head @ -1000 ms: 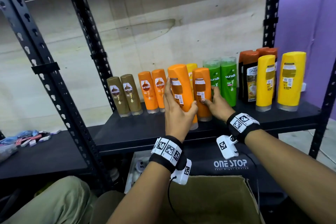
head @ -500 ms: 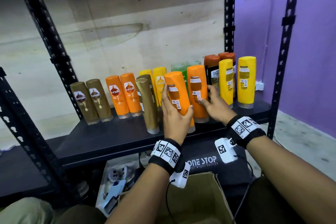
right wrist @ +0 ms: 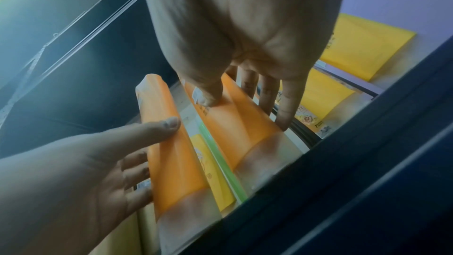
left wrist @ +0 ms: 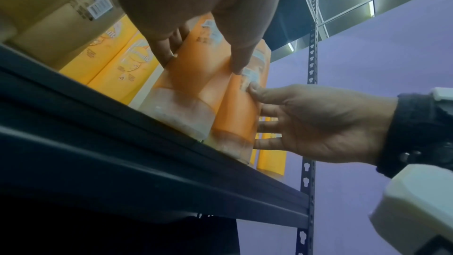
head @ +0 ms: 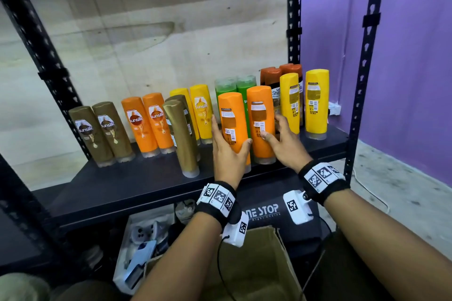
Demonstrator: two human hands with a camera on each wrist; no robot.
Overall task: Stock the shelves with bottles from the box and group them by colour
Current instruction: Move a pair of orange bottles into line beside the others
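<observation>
Two orange bottles stand side by side at the front of the black shelf (head: 122, 186), back labels toward me. My left hand (head: 230, 137) grips the left orange bottle (head: 232, 127), fingers on its left side and thumb on its right. My right hand (head: 272, 129) holds the right orange bottle (head: 260, 124), thumb on its front and fingers behind it. In the left wrist view the left hand (left wrist: 203, 46) wraps its bottle (left wrist: 193, 77). In the right wrist view the right hand's thumb presses its bottle (right wrist: 235, 121).
Along the shelf stand two brown bottles (head: 102, 134), two orange ones (head: 149, 124), gold bottles (head: 181, 137) nearer the front, two yellow (head: 200, 110), green (head: 234, 85), dark brown (head: 276, 78) and yellow (head: 315, 100). An open cardboard box (head: 256, 266) sits below my wrists.
Both hands keep hold of the two orange bottles, which now stand more upright in front of the green ones. The head view has swung, bringing the gold bottles into sight.
</observation>
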